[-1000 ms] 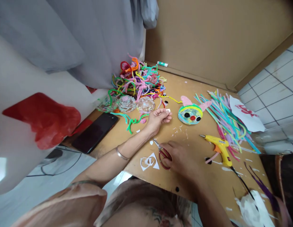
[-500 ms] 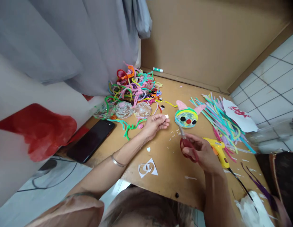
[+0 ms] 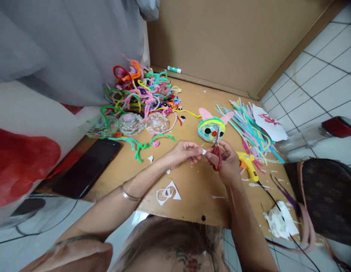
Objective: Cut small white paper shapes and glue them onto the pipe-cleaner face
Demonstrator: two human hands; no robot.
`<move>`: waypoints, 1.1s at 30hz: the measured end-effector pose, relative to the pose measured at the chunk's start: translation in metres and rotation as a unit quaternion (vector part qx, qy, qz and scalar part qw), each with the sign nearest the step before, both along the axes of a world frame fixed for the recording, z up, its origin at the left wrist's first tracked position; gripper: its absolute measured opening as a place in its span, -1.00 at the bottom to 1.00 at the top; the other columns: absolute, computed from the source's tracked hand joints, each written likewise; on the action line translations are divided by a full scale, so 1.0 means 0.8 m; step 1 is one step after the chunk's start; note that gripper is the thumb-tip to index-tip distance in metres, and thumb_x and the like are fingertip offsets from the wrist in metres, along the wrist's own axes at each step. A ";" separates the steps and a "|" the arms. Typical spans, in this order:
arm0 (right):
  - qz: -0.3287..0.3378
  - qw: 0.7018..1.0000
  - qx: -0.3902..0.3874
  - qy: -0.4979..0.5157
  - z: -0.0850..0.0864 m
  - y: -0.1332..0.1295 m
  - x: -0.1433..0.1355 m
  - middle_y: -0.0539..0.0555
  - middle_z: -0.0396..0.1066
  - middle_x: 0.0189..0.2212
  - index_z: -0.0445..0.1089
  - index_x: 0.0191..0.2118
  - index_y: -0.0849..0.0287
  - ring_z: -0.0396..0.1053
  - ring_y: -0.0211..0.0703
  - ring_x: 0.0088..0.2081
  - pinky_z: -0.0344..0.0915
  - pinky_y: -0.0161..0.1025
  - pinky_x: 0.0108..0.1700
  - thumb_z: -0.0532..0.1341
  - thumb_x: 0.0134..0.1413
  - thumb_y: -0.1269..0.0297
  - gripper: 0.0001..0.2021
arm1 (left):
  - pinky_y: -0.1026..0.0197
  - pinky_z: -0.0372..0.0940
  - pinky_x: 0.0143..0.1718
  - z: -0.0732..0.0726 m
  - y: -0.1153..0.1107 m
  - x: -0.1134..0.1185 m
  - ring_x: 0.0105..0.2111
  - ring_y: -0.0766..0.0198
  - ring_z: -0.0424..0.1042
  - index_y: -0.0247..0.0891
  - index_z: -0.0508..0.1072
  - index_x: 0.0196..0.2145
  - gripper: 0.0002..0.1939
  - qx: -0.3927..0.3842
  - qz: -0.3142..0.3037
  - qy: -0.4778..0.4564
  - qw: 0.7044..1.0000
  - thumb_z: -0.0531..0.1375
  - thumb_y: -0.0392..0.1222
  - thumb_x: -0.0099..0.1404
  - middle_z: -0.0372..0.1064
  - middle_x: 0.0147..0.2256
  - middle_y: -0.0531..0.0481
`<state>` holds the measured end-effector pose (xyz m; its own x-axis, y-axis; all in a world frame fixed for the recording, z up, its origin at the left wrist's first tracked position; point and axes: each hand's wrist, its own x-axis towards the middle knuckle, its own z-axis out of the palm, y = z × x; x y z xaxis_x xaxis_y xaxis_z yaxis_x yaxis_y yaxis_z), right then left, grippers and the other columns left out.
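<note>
My left hand (image 3: 188, 152) pinches a small piece of white paper (image 3: 204, 152) between thumb and fingertips. Close beside it, my right hand (image 3: 224, 160) is closed around red-handled scissors (image 3: 217, 153), their blades pointing up and away from me. Just behind the blades lies a round animal face (image 3: 205, 130) with pink ears, black eyes and a red nose; the blades partly cover its right side. Paper scraps with cut-out curves (image 3: 168, 193) lie on the table nearer to me. Whether the right fingertips touch the paper, I cannot tell.
At the back left is a heap of coloured pipe cleaners (image 3: 141, 90); more pipe cleaners (image 3: 249, 128) lie right, near a yellow glue gun (image 3: 249, 165). A black phone (image 3: 87, 168) rests at the left edge. A glue stick (image 3: 174, 69) and a brown bag (image 3: 322, 200) are also there.
My right hand has come toward the left hand, and the scissors have turned to point upright. Another small paper scrap now lies left of my left hand. The view has shifted.
</note>
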<state>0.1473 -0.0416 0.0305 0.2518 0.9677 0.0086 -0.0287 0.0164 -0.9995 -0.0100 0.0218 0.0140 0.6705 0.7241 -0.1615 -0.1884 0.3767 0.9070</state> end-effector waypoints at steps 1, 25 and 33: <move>0.005 1.000 -0.005 0.000 0.000 0.000 -0.001 -0.05 0.46 -0.50 0.30 -0.15 0.12 0.34 -0.31 -0.59 0.22 -0.35 -0.57 0.43 -0.32 0.21 -0.48 | 0.41 0.17 -0.64 0.000 0.000 0.000 -0.65 0.46 0.33 -0.37 0.48 -0.47 -0.60 0.003 -0.001 0.003 1.000 0.39 0.05 -0.09 0.40 -0.58 0.02; -0.034 0.999 0.029 0.006 -0.010 0.000 -0.006 -0.11 0.43 -0.53 0.28 -0.17 0.11 0.37 -0.29 -0.58 0.24 -0.36 -0.55 0.44 -0.33 0.30 -0.49 | 0.40 0.14 -0.63 0.004 -0.011 0.005 -0.64 0.47 0.29 -0.37 0.45 -0.47 -0.59 0.000 0.010 0.024 1.000 0.37 0.06 -0.07 0.37 -0.59 0.05; -0.069 0.996 0.049 -0.011 -0.010 -0.003 -0.017 -0.10 0.43 -0.53 0.29 -0.16 0.10 0.39 -0.27 -0.52 0.25 -0.37 -0.54 0.42 -0.28 0.30 -0.53 | 0.41 0.15 -0.61 0.001 -0.014 0.009 -0.63 0.49 0.28 -0.37 0.44 -0.48 -0.56 -0.021 0.031 0.014 0.999 0.38 0.09 -0.11 0.34 -0.58 0.08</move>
<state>0.1341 -0.0441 0.0222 0.3815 0.9179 0.1092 0.0028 0.1170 -0.9931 -0.0026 0.0106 0.0145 0.6187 0.7569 -0.2106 -0.1876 0.4027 0.8959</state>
